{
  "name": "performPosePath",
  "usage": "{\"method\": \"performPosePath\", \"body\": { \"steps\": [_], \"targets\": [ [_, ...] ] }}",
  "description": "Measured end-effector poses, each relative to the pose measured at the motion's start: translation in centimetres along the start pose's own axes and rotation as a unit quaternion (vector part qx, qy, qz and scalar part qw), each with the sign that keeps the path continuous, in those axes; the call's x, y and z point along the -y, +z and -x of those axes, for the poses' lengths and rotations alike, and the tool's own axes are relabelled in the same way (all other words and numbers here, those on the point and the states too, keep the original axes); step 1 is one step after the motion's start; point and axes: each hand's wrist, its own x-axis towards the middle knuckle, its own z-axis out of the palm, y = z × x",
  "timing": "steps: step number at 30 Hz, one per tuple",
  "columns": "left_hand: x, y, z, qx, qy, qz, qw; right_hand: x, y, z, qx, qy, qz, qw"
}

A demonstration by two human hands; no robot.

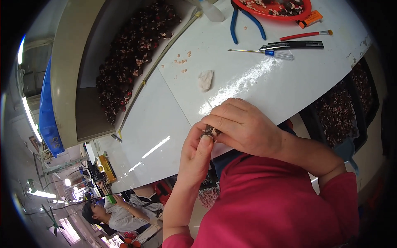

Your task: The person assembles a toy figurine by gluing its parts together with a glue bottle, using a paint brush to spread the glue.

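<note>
Over the near edge of the white table, my left hand (195, 149) and my right hand (245, 127) meet around a small dark brown piece with pale bits (210, 131). The left thumb and fingers pinch it from the left. My right fingers close over it from the right and hide much of it, so its exact kind does not show. A crumpled white lump (205, 80), like cloth or tissue, lies just beyond my hands. Farther left on the tabletop are scattered pale pinkish crumbs (181, 61).
Back left stands a large bin (89, 111) heaped with dark and pale pieces (134, 51). Blue-handled pliers (235, 27), a screwdriver (279, 54), a black knife (293, 45), a brush (304, 35) and a red bowl (285, 17) lie at the back right. Filled trays (308, 124) stand below right. Another person (124, 217) sits lower left.
</note>
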Motion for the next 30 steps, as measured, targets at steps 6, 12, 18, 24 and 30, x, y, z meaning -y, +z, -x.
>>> {"method": "performPosePath", "body": {
  "steps": [6,12,18,24,30],
  "targets": [
    [0.0,0.5,1.1,-0.022,0.029,0.069,0.997,0.8,0.4,-0.4,-0.019,-0.03,-0.002,0.999],
    [1.1,0.2,2.7,-0.035,0.075,0.116,0.99,1.6,1.3,-0.8,-0.018,-0.068,0.007,0.997],
    [0.4,-0.9,4.1,-0.052,0.098,0.105,0.988,2.4,3.4,-1.6,-0.001,-0.103,0.028,0.994],
    [0.9,-2.6,4.2,-0.011,0.091,0.074,0.993,4.2,4.3,-1.1,0.046,-0.03,0.047,0.997],
    [0.8,-2.2,3.6,0.006,0.146,0.169,0.975,4.5,4.8,-0.2,0.015,-0.03,0.072,0.997]
  ]
}}
